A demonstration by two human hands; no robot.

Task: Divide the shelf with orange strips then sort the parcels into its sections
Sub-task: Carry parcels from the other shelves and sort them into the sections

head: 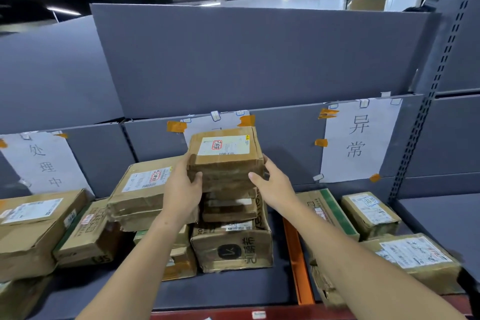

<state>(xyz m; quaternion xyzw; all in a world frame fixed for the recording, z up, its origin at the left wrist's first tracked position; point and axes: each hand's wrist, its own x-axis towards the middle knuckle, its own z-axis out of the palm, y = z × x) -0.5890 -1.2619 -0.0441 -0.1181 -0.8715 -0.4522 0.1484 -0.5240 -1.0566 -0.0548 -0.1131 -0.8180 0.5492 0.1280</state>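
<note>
A worn brown cardboard parcel (225,161) with a white label sits on top of a stack of parcels (231,236) in the middle section of the grey shelf (228,291). My left hand (181,189) grips its left side, thumb on the front face. My right hand (272,184) holds its right side, thumb against the front edge. An orange strip (296,260) lies front to back on the shelf, just right of the stack. Parcels (371,213) lie to the right of the strip, others (36,226) to the left.
Paper signs hang on the shelf's back panel: one at the left (41,163), one behind the held parcel (200,127), one at the right (359,140), fixed with orange tape. A slotted upright (426,112) stands at the right. A red rail (259,314) edges the shelf front.
</note>
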